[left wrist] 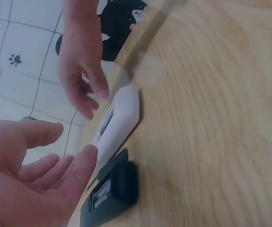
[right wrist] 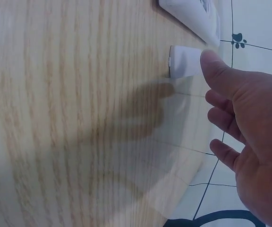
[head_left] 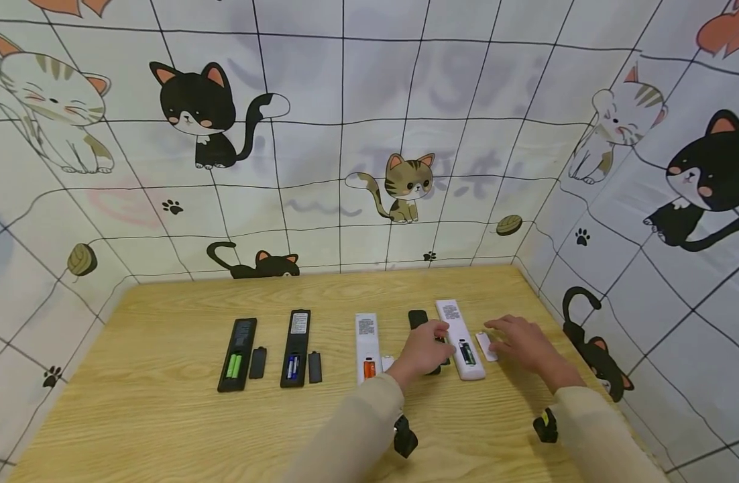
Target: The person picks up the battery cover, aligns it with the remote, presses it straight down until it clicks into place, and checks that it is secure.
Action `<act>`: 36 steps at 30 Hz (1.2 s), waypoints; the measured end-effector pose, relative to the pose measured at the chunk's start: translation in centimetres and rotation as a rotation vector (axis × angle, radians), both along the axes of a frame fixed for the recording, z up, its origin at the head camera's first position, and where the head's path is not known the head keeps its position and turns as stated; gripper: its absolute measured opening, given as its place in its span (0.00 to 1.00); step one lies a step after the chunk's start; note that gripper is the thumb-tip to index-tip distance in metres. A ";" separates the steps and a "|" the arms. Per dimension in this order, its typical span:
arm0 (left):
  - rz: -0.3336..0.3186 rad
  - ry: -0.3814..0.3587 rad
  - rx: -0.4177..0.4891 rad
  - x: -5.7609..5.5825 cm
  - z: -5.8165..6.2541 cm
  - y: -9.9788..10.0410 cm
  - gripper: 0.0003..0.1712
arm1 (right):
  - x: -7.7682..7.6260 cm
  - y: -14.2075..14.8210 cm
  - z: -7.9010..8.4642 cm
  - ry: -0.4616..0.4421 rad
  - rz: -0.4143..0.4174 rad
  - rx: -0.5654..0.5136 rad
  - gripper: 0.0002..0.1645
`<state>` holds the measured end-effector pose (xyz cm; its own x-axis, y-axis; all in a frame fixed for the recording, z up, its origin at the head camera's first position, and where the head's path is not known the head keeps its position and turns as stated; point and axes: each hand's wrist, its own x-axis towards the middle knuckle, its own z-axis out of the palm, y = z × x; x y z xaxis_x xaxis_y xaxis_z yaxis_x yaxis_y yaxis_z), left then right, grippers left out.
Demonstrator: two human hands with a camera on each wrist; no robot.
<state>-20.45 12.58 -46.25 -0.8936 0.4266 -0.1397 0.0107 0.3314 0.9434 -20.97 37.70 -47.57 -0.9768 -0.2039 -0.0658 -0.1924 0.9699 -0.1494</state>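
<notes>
My left hand [head_left: 419, 350] hovers over a dark remote control [head_left: 417, 318] and partly hides it. In the left wrist view its thumb and fingers are apart, with nothing between them. Just right of it lies a white remote control [head_left: 458, 329], face down, its uncovered compartment holding a dark battery [head_left: 467, 353]. My right hand [head_left: 520, 341] is held, fingers loosely bent and holding nothing, near a small white battery cover [head_left: 485, 347] beside that remote. The right wrist view shows the thumb overlapping the end of the cover [right wrist: 185, 61].
Farther left lie another white remote [head_left: 366, 335] with an orange battery and two black remotes, one with green batteries [head_left: 234, 365], one with blue ones [head_left: 293, 367]. Dark covers [head_left: 257, 362] lie beside the black remotes. Cat-print cloth [head_left: 339, 147] rises behind the wooden table [head_left: 182, 429].
</notes>
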 end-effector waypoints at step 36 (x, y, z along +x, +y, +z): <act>0.121 0.212 -0.447 1.6 -2.0 5.5 0.49 | 0.1 -0.5 -0.3 -0.058 -0.011 -0.009 0.32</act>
